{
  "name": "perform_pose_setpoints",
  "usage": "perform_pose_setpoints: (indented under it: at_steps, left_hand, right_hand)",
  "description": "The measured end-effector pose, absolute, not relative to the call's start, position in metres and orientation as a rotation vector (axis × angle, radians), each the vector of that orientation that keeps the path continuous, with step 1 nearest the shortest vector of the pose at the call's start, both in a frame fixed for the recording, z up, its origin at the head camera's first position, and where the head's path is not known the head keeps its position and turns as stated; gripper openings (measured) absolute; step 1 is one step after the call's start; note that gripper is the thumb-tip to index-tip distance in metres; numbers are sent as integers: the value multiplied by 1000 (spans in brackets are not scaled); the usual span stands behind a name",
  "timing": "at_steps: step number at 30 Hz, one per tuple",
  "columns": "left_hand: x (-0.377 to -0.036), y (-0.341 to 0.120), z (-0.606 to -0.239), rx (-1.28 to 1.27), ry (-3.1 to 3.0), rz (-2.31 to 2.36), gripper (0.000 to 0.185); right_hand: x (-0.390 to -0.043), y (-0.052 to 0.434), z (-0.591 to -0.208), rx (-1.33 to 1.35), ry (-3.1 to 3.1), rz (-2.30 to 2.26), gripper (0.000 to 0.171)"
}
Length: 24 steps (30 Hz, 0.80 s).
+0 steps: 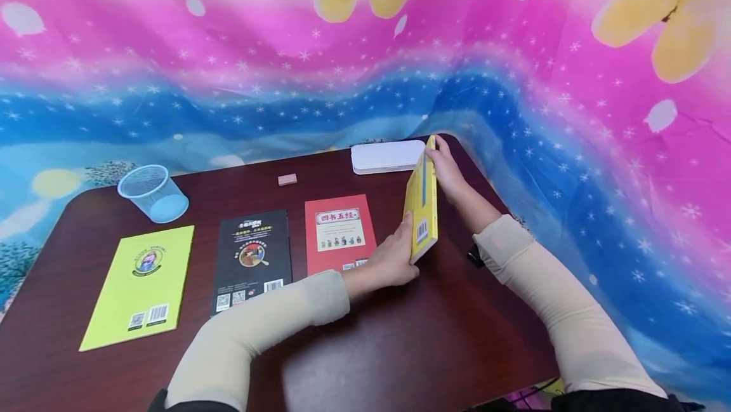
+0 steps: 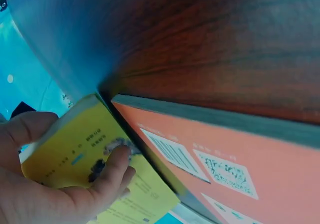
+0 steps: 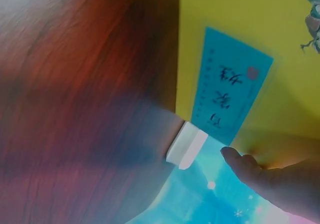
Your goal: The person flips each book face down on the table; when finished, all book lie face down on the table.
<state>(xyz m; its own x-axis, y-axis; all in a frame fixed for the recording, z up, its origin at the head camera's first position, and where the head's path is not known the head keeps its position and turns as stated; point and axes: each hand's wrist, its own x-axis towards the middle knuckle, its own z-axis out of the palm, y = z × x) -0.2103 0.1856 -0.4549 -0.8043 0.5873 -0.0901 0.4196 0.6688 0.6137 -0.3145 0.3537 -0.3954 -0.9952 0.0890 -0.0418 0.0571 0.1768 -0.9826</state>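
A yellow book (image 1: 421, 202) stands tilted up on edge between both hands, over the right part of the table. My left hand (image 1: 394, 258) grips its lower near corner; the left wrist view shows the thumb and fingers on either side of the yellow cover (image 2: 65, 166). At the far upper edge my right hand (image 1: 448, 169) holds it. In the right wrist view a blue panel with dark writing (image 3: 227, 94) crosses the yellow cover. Just left of the yellow book lies a red book (image 1: 339, 209), partly covered by my left hand and also close by in the left wrist view.
A black book (image 1: 251, 240) and a lime-green book (image 1: 143, 285) lie in a row to the left. Behind them stand a blue mesh pen holder (image 1: 153, 193) and a pink eraser (image 1: 287, 179). A white case (image 1: 385, 157) lies at the back right edge, near the patterned curtain (image 1: 257, 101).
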Motion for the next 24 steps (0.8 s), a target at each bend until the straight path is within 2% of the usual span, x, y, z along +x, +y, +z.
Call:
perform_pose_setpoints:
  at_steps: [15, 24]
  left_hand:
    - [-198, 190, -454, 838, 2659, 643, 115]
    - [-200, 194, -456, 957, 2716, 438, 109]
  right_hand:
    - [-304, 374, -412, -78, -2350, 2093, 52]
    - [-299, 397, -423, -315, -2560, 1864, 45]
